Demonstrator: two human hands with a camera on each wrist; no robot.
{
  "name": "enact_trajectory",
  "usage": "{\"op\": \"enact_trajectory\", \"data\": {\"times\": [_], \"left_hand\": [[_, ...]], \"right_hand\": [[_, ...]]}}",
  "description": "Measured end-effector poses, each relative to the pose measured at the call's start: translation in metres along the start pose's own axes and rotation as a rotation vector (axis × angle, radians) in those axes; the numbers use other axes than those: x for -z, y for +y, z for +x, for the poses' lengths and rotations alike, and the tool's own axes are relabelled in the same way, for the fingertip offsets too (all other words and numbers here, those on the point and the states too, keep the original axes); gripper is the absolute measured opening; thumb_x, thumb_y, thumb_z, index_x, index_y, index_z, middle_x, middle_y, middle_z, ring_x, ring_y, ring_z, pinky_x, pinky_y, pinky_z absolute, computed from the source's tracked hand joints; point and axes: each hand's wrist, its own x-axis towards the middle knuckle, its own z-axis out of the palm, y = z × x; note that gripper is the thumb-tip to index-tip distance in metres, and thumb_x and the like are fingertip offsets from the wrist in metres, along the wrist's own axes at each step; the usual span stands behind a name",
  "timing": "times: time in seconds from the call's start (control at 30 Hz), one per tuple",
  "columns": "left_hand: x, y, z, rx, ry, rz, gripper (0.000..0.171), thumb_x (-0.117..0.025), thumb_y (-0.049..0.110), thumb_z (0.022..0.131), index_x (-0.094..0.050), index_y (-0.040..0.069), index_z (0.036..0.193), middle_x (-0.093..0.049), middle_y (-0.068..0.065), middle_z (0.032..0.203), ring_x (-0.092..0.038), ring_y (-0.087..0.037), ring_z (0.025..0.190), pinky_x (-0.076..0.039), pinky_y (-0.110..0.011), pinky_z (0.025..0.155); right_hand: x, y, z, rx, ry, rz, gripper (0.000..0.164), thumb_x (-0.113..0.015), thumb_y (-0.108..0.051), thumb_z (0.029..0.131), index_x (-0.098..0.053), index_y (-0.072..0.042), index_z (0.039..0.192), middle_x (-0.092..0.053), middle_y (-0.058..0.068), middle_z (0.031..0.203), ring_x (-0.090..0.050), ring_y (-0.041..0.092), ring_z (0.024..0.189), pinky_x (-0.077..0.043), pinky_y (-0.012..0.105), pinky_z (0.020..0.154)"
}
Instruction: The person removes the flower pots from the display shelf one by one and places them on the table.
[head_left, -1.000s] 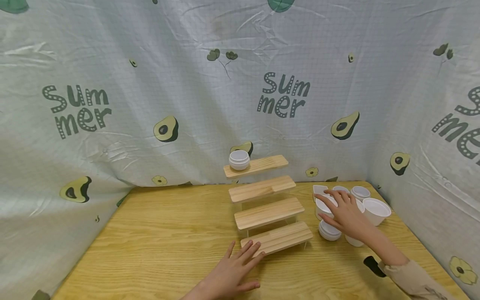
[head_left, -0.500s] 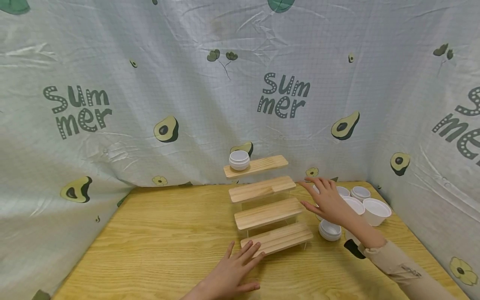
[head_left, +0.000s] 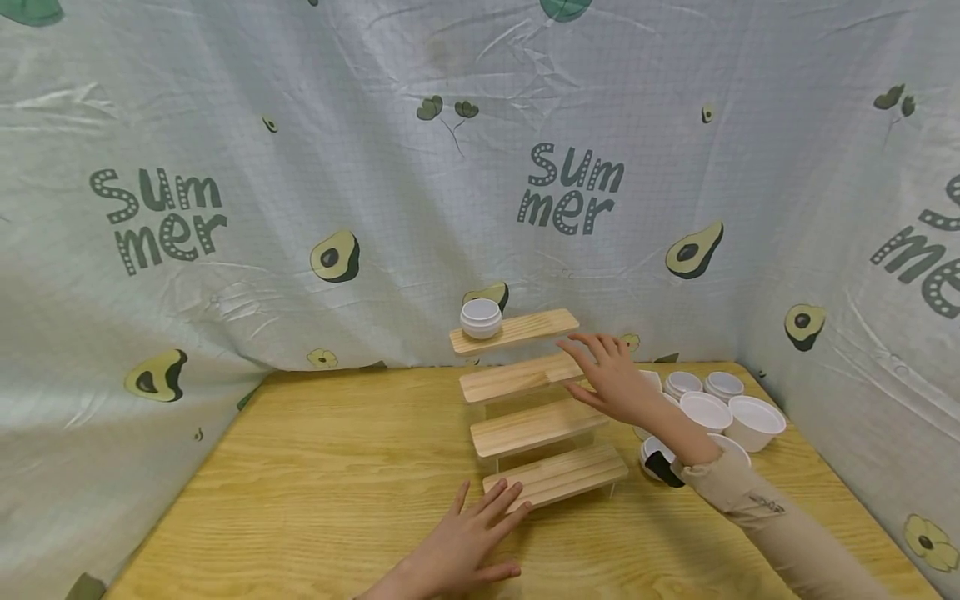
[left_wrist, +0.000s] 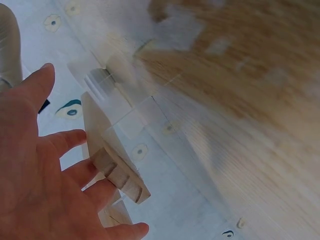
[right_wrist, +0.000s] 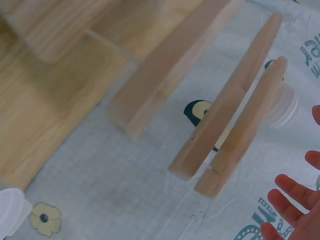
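A wooden four-tier stand (head_left: 517, 382) stands on the table, its boards stepping up toward the back. On the left part of the top board sits a white jar (head_left: 481, 320); the right wrist view also shows this jar (right_wrist: 283, 106), looking translucent. My left hand (head_left: 465, 542) is spread out, fingertips at the left front of the lowest board (head_left: 558, 477). The left wrist view shows those fingers close against a board's end (left_wrist: 120, 175). My right hand (head_left: 613, 379) hovers by the right ends of the middle boards, fingers loosely spread, with nothing visible in it.
Several white cups and jars (head_left: 754, 421) stand grouped on the table right of the stand, partly behind my right forearm. A printed cloth (head_left: 405, 208) hangs behind the table (head_left: 322, 483) and along its sides.
My right hand has moved left from above the white containers to the right side of the stand. The left hand stays in place.
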Motion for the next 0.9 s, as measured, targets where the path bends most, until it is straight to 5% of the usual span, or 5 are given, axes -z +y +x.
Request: {"op": "enact_trajectory", "data": {"times": [0.23,0.9], "left_hand": [[0.000,0.000,0.000,0.001,-0.006,-0.006,0.065,-0.040,0.052,0.088,-0.027,0.017,0.141,-0.024,-0.009,0.147,-0.027,-0.025,0.134,-0.036,-0.059,0.092],[0.000,0.000,-0.001,0.002,-0.012,-0.024,0.066,-0.043,0.051,0.087,-0.026,0.017,0.141,-0.022,-0.009,0.148,-0.026,-0.025,0.135,-0.036,-0.059,0.091]], "right_hand": [[-0.006,-0.006,0.029,-0.001,-0.010,0.000,0.053,-0.056,-0.038,0.085,-0.043,-0.010,0.129,-0.047,0.016,0.122,-0.046,0.031,0.102,-0.036,0.049,0.080],[-0.024,-0.022,0.089,-0.016,-0.075,0.008,0.057,-0.057,-0.037,0.085,-0.039,-0.012,0.134,-0.042,0.015,0.131,-0.043,0.030,0.110,-0.035,0.048,0.086]]}}
